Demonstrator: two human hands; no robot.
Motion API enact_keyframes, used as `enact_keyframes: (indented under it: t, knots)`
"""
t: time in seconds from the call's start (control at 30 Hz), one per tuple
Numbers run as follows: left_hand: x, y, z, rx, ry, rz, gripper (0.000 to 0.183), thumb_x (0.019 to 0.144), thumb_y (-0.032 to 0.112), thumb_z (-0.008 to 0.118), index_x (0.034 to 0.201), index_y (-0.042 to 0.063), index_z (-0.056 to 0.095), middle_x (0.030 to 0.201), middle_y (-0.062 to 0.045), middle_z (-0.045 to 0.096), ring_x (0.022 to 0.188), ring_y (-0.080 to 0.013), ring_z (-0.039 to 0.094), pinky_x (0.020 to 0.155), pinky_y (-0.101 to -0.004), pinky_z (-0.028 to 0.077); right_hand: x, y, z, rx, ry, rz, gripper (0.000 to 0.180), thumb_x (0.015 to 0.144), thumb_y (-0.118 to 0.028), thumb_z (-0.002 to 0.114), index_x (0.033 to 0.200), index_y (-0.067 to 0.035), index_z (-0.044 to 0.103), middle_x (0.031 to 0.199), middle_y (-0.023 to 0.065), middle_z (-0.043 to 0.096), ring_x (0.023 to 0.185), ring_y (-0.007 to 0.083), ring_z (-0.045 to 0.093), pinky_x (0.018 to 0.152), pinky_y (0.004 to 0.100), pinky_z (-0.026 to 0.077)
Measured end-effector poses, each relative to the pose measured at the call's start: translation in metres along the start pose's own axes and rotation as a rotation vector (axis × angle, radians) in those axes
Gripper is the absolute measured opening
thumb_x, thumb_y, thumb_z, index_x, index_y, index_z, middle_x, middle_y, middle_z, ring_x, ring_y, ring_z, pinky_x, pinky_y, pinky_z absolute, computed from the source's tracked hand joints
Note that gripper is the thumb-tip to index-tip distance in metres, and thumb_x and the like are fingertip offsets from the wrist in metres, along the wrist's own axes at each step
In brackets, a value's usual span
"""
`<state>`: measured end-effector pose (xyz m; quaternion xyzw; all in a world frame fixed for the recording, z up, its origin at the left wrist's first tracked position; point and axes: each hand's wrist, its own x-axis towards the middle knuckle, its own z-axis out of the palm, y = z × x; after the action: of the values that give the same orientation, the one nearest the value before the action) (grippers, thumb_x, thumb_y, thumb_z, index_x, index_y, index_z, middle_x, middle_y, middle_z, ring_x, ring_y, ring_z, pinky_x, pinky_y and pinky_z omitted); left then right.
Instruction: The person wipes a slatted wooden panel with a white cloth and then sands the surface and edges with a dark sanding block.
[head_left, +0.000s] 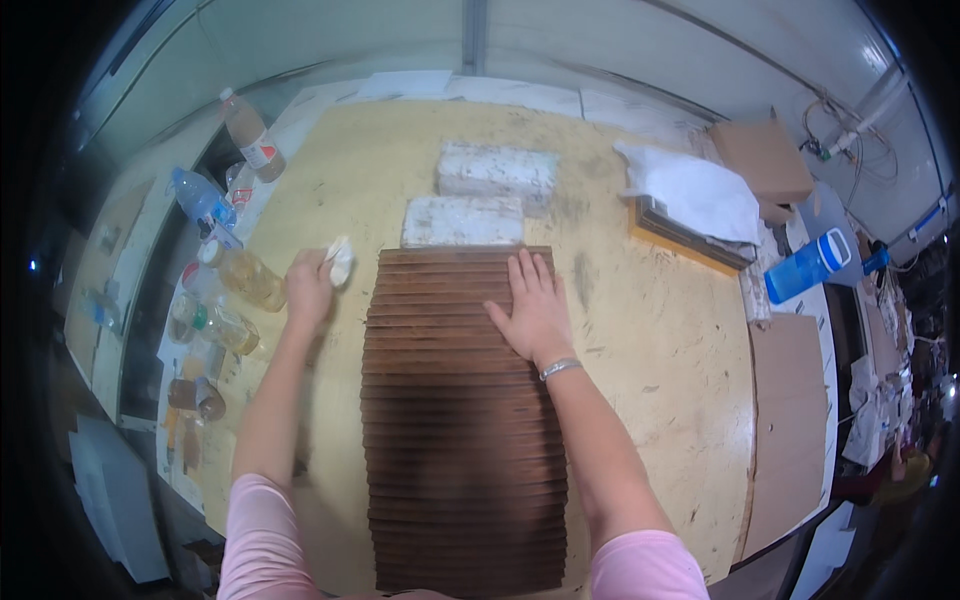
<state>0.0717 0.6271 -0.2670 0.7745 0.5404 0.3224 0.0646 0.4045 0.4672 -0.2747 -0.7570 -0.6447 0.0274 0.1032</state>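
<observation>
Before me a long row of dark brown wooden slats (442, 322) lies across the worktable (660, 420), each slat close against its neighbour. My right hand (538, 311) rests flat on the far right end of the row, fingers spread. A wad of white cloth or paper (341, 261) is pinched in my left hand (309, 289), which is just left of the slats above the table. Two white wrapped blocks (463, 222) sit at the row's far end, the nearer one close against the first slat. Shadow darkens the near slats.
Several plastic bottles, among them one with yellowish liquid (247, 277), stand or lie along the left edge. At right are a stack of dark boards under white sheeting (690, 191), a cardboard box (765, 161), a blue bottle (806, 266) and a cardboard sheet (787, 427).
</observation>
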Motion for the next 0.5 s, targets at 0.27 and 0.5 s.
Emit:
enact_keyframes:
  t: [0.27, 0.5]
  knots:
    - [-0.039, 0.099, 0.059, -0.271, -0.265, 0.473, 0.025, 0.085, 0.000, 0.064, 0.107, 0.007, 0.074, 0.101, -0.014, 0.065, 0.098, -0.0335, 0.063, 0.087, -0.0408, 0.051, 0.000, 0.001, -0.003, -0.021, -0.015, -0.006, 0.080, 0.098, -0.054, 0.052, 0.159, -0.007, 0.029, 0.167, 0.0106, 0.024, 0.155, 0.0272, 0.020, 0.126, 0.0484, 0.017]
    - [-0.047, 0.036, -0.013, -0.096, -0.099, 0.159, 0.020, 0.086, 0.006, 0.064, 0.102, 0.006, 0.076, 0.095, -0.014, 0.066, 0.094, -0.0344, 0.063, 0.085, -0.0446, 0.052, -0.001, -0.001, 0.000, -0.016, 0.021, -0.015, 0.080, 0.098, -0.053, 0.052, 0.159, -0.007, 0.029, 0.167, 0.0111, 0.024, 0.155, 0.0273, 0.020, 0.126, 0.0486, 0.017]
